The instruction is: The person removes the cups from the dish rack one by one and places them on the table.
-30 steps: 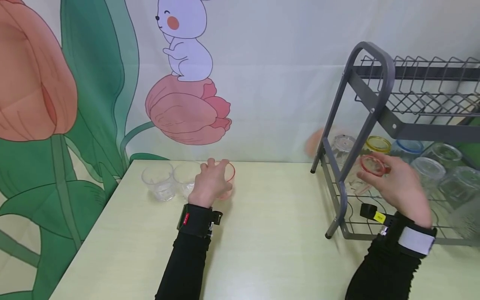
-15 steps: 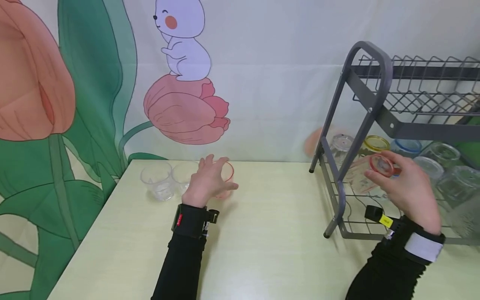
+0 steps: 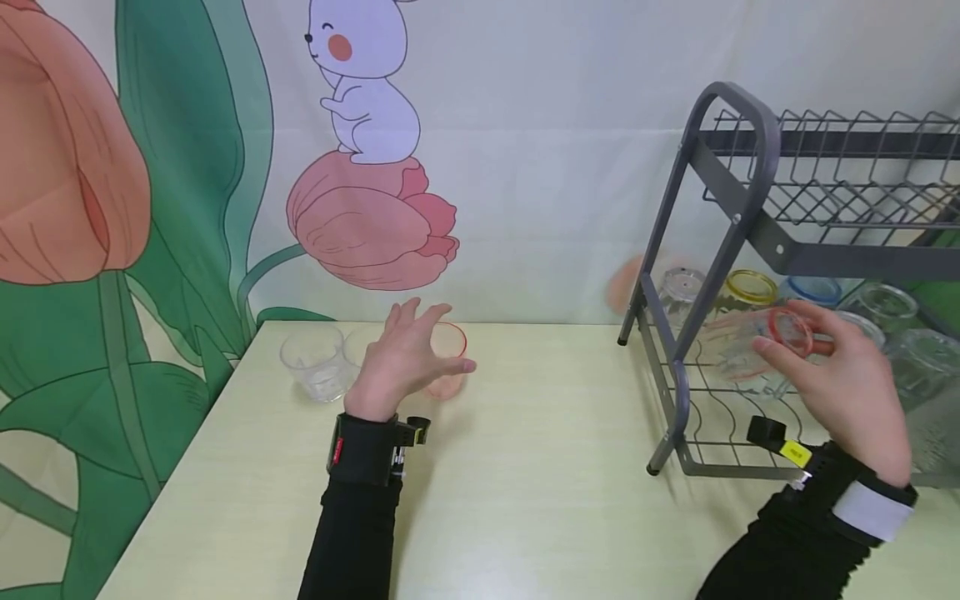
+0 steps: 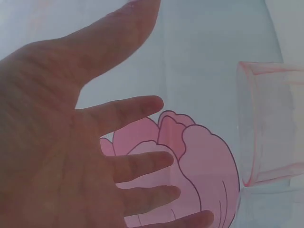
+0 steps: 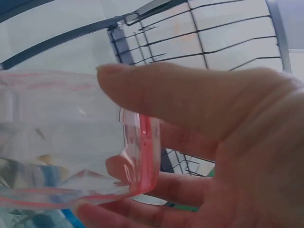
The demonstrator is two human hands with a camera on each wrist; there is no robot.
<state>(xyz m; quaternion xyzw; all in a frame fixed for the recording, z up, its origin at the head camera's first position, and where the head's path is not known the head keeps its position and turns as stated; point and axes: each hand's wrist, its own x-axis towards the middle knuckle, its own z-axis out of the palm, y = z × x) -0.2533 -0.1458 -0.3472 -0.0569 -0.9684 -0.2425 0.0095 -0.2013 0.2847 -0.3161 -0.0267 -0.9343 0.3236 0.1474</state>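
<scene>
Cups (image 3: 313, 375) on the left, a rack (image 3: 870, 258) on the right

A big orange flower (image 3: 67, 158) is on the backdrop (image 3: 525, 192), far to the left. Next, a clear cup (image 3: 324, 383) stands up on the pale surface (image 3: 525, 483). A second cup (image 3: 357, 343) is just beside it, partly hidden. A white bunny (image 3: 375, 125) sits on a pink flower (image 3: 367, 221) in the picture behind. The left hand (image 3: 393, 367) is in front of the cups. Its fingers are spread apart and hold nothing. Just past them stands a red-rimmed cup (image 3: 447, 387), and the left wrist view shows it apart from the hand.

On the right is the gray rack with its low shelf (image 3: 738, 471). A clear cup with red on it, the tipped cup (image 3: 738, 346), is over that shelf. Behind it are a yellow-ringed cup (image 3: 752, 287) and a blue-ringed cup (image 3: 815, 290). The right hand (image 3: 851, 375) grips the tipped cup by its red end, thumb on one side and fingers on the other. More clear glasses (image 3: 930, 358) are farthest right.
</scene>
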